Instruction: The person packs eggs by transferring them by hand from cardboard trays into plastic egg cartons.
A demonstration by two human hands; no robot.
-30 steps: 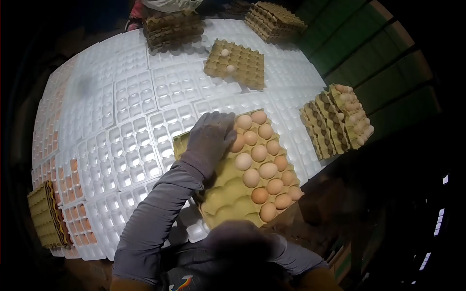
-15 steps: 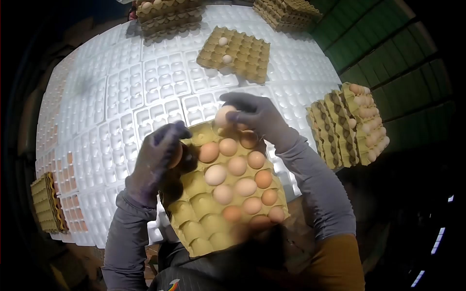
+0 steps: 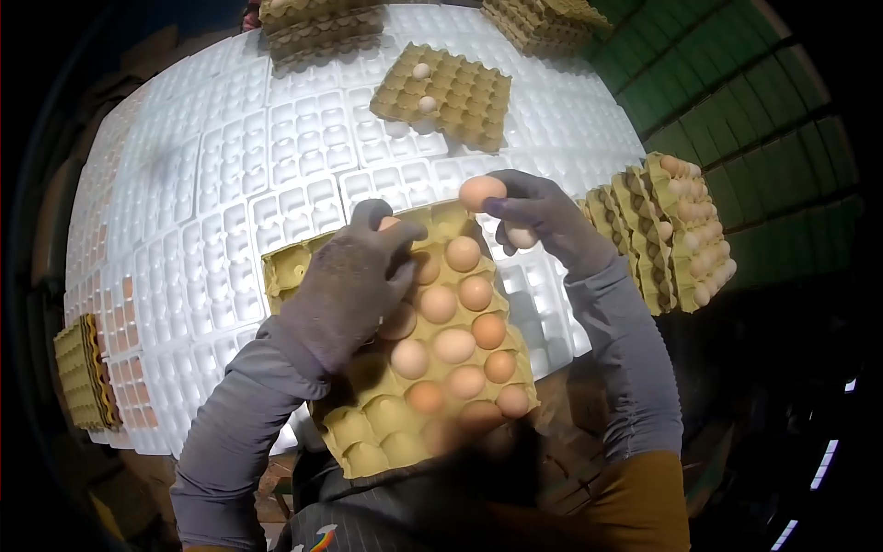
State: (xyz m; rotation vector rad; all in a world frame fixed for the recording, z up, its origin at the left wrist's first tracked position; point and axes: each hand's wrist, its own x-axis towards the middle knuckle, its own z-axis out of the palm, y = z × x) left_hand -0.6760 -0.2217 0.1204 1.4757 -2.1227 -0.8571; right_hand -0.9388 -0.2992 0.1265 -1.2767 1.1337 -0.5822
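My right hand (image 3: 556, 221), in a grey glove, is closed round a brown egg (image 3: 482, 193) held up by thumb and fingers, with a paler egg (image 3: 521, 236) lower in the same grip. It is just off the upper right corner of a yellowish egg tray (image 3: 368, 423). Over the tray's upper left part, my gloved left hand (image 3: 349, 285) has its fingers curled on an egg (image 3: 390, 224), mostly hidden by them. Brown and cream eggs, such as this pale egg (image 3: 454, 346), fill cups in the tray's middle and right; lower left cups hold none.
White moulded trays (image 3: 230, 166) cover the table, some at left holding brown eggs (image 3: 133, 368). Beyond lies a tray with two eggs (image 3: 469, 101). Tray stacks stand at the back (image 3: 322, 37), back right (image 3: 543, 28) and left (image 3: 81, 373); loaded trays (image 3: 671, 235) are on the right.
My left hand has moved right and turned over the tray's upper part. My right hand has shifted right, off the tray, with eggs in its grip.
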